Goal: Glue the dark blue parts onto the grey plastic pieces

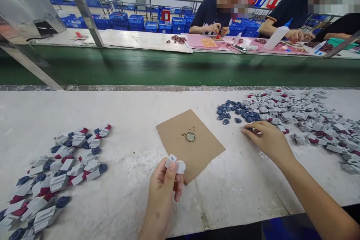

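My left hand [165,191] is closed, with a small light grey plastic part [176,165] pinched between thumb and fingers over the near corner of a brown cardboard square [199,157]. On the cardboard rests a metal bottle cap [190,137], with wet-looking brown spots beside it. To the right, my right hand [267,138] reaches to the front of a loose group of small dark blue parts [225,110]. Its thumb and fingertips are drawn together around something dark, probably one of those blue parts, mostly hidden by the fingers.
Grey parts with dark red pieces [317,116] are heaped at the right. Grey, red and blue assembled parts [67,165] spread across the left. Beyond a green conveyor belt [168,67], co-workers sit at another bench [140,41]. A slanted metal post [81,7] rises at the left.
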